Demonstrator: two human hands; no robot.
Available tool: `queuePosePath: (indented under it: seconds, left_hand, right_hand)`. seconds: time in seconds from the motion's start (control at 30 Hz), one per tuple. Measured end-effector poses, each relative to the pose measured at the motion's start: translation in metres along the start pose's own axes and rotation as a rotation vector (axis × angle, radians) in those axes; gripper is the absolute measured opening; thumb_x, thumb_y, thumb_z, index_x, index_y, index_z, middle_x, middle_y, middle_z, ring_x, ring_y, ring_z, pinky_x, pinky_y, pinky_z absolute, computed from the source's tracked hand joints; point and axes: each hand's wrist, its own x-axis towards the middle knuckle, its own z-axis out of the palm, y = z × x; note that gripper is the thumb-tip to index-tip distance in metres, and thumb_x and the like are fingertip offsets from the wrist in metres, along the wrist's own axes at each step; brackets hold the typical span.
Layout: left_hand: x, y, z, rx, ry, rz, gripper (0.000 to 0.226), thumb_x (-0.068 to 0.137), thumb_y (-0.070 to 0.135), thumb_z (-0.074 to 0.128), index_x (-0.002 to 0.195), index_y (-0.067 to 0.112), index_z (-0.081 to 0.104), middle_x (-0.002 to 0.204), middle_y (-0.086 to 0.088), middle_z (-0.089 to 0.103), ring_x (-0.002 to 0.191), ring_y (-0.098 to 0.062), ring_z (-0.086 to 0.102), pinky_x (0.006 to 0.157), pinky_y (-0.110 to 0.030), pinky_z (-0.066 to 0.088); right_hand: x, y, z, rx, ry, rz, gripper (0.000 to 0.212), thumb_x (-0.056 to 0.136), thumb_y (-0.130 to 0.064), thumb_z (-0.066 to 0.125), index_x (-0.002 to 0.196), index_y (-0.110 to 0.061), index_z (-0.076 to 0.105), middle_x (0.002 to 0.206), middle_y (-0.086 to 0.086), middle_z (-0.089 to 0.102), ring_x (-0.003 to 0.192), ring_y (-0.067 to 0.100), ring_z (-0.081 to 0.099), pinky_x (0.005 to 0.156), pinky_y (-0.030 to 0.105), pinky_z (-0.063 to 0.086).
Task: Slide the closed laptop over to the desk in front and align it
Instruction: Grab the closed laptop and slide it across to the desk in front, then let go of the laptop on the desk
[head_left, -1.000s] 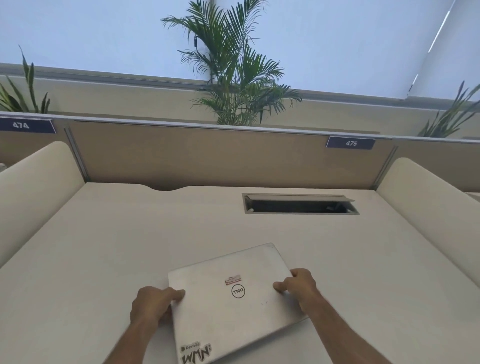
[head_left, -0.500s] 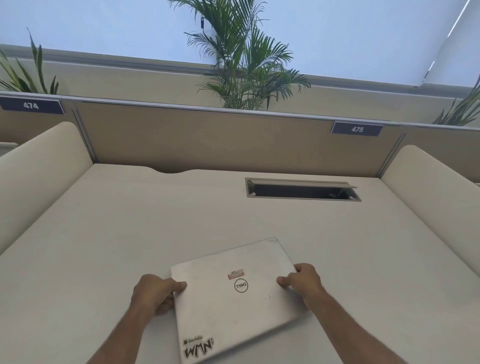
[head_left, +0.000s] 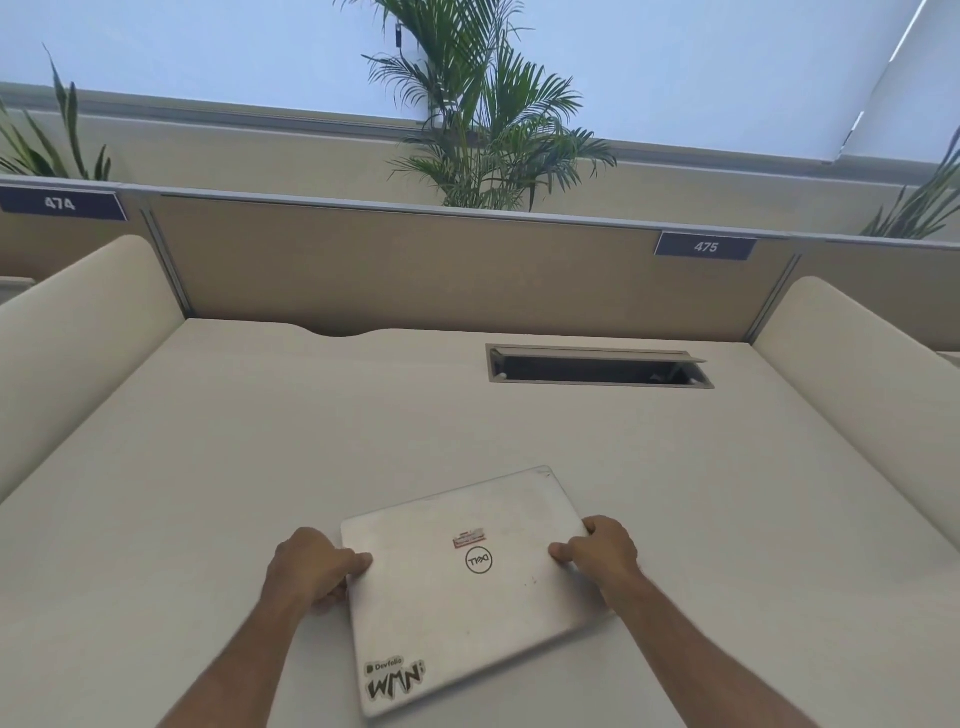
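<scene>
A closed silver laptop (head_left: 467, 587) with a round logo and stickers lies flat on the beige desk (head_left: 260, 467), near its front edge. It sits skewed, its far edge turned to the left of the desk's back panel. My left hand (head_left: 311, 569) grips the laptop's left edge, thumb on the lid. My right hand (head_left: 600, 548) holds the right edge the same way, fingers curled over it.
An open cable slot (head_left: 597, 366) is cut into the desk at the back right. A tan partition (head_left: 441, 270) with a tag reading 475 closes the back. Rounded cream dividers (head_left: 78, 322) flank both sides. Palm plants stand behind the partition.
Both hands keep hold of the laptop and have slid it slightly forward on the desk. The head view has tilted down a little.
</scene>
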Motion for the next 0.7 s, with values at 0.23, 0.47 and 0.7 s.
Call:
queuePosePath:
  seconds: [0.23,0.47,0.7]
  left_hand:
    - [-0.006,-0.002,-0.001,0.202,0.047,0.108,0.040,0.069,0.040,0.078,0.050,0.007,0.066,0.046,-0.004,0.070,0.050,-0.023,0.070,0.064,-0.033,0.061]
    - [-0.004,-0.028,0.002,0.302,0.277,0.260,0.036,0.084,0.052,0.062,0.062,0.023,0.061,0.067,0.009,0.065,0.066,-0.015,0.061,0.060,-0.030,0.048]
    - [-0.006,-0.064,0.006,0.648,0.355,0.530,0.097,0.085,0.074,0.007,0.124,0.010,0.069,0.131,-0.015,0.066,0.121,-0.036,0.061,0.095,-0.056,0.047]
  right_hand:
    - [0.003,0.006,0.001,0.014,0.036,-0.042,0.048,0.071,-0.038,0.081,0.110,-0.014,0.069,0.118,0.007,0.070,0.114,0.032,0.063,0.101,0.048,0.052]
    - [0.019,0.041,-0.017,-0.185,0.258,-0.226,0.047,0.092,-0.046,0.065,0.130,-0.019,0.064,0.131,0.007,0.063,0.125,0.030,0.054,0.106,0.043,0.043]
    - [0.026,0.093,-0.034,-0.652,0.214,-0.383,0.062,0.103,-0.057,0.033,0.158,-0.029,0.028,0.170,0.000,0.020,0.158,0.020,0.014,0.126,0.039,0.011]
